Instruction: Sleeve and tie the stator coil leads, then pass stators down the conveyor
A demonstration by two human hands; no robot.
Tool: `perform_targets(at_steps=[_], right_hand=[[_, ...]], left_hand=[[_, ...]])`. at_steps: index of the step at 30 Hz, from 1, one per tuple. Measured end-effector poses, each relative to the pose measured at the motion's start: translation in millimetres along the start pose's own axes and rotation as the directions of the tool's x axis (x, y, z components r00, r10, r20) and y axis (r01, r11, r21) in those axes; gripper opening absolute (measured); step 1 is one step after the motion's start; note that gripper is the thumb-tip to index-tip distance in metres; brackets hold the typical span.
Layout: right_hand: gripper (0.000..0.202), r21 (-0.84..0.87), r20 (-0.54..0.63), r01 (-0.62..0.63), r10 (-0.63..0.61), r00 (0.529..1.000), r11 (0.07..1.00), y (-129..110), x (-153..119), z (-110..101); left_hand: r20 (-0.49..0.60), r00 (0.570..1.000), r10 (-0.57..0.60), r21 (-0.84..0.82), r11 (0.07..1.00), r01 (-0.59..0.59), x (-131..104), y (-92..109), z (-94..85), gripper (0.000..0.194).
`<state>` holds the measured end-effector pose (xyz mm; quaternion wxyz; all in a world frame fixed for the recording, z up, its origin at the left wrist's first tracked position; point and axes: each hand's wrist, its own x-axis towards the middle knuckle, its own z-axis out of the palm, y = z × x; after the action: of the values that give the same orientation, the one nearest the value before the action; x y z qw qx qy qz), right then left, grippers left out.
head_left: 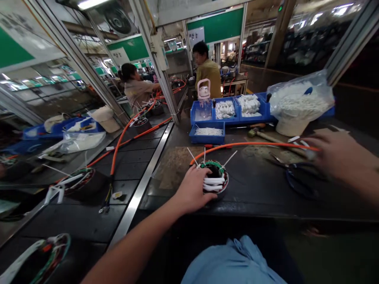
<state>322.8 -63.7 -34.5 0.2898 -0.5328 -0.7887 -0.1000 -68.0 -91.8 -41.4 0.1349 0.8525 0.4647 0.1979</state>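
Observation:
A round stator [224,185] with green and white windings lies on the dark bench, with white sleeves across its opening and several thin white ties sticking up. My left hand [194,188] rests on its left side, thumb and fingers spread over the rim. From the stator an orange cable [254,144] arches right to my right hand [336,152], which is blurred and closed around the cable's end, where white pieces show. Below and left of my right hand lie pliers or scissors with dark handles [299,185].
Blue bins [207,138] of white parts stand behind the stator, beside a bulging plastic bag [302,98] in a tub. A hammer [275,138] lies before them. Left, a conveyor [118,221] carries more stators and orange cables. Two people sit further back.

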Motion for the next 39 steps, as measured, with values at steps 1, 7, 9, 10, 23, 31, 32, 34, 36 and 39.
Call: perform_targets(at_steps=[1,7,9,10,23,31,32,34,36,39], right_hand=[[0.030,-0.022,0.016,0.004,-0.004,1.000,1.000,-20.0,3.3,9.3],[0.037,0.381,0.086,0.246,-0.299,0.950,0.891,-161.1,-3.3,53.4],[0.039,0.375,0.086,0.272,-0.325,0.942,0.886,-180.9,-1.6,58.9],[0.036,0.366,0.088,0.275,-0.328,0.941,0.889,-185.3,0.4,61.0],[0.008,0.188,0.140,0.441,-0.468,0.872,0.877,-184.7,27.0,68.2],[0.019,0.138,0.122,0.482,-0.498,0.859,0.865,-175.4,20.1,66.9],[0.017,0.148,0.135,0.481,-0.499,0.856,0.864,-175.8,22.3,66.2],[0.013,0.202,0.190,0.457,-0.492,0.849,0.866,-175.6,31.6,65.7],[0.010,0.271,0.254,0.437,-0.502,0.827,0.858,-173.8,45.5,66.8],[0.011,0.326,0.309,0.444,-0.538,0.785,0.835,-170.2,65.0,70.4]], left_hand=[[0.012,1.000,-0.028,-0.013,1.000,0.028,0.9,0.4,-2.9,0.061],[0.013,0.995,-0.100,0.042,0.994,0.100,5.0,1.2,-6.3,0.069],[0.032,0.996,-0.082,0.084,0.993,0.079,7.0,2.2,-6.9,0.064],[0.044,0.996,-0.073,0.097,0.993,0.069,8.0,2.7,-7.6,0.061],[0.058,0.998,-0.030,0.083,0.996,0.025,11.4,4.1,-7.3,0.050],[-0.051,0.980,0.190,0.214,0.961,-0.175,-5.5,-6.2,7.1,0.058],[-0.056,0.979,0.194,0.237,0.956,-0.176,-6.5,-7.3,8.8,0.054],[-0.051,0.982,0.183,0.247,0.955,-0.166,-6.6,-8.6,11.4,0.042],[-0.041,0.982,0.183,0.221,0.960,-0.170,-5.3,-8.8,12.6,0.038],[-0.032,0.984,0.178,0.188,0.968,-0.168,-3.4,-6.9,11.3,0.038]])
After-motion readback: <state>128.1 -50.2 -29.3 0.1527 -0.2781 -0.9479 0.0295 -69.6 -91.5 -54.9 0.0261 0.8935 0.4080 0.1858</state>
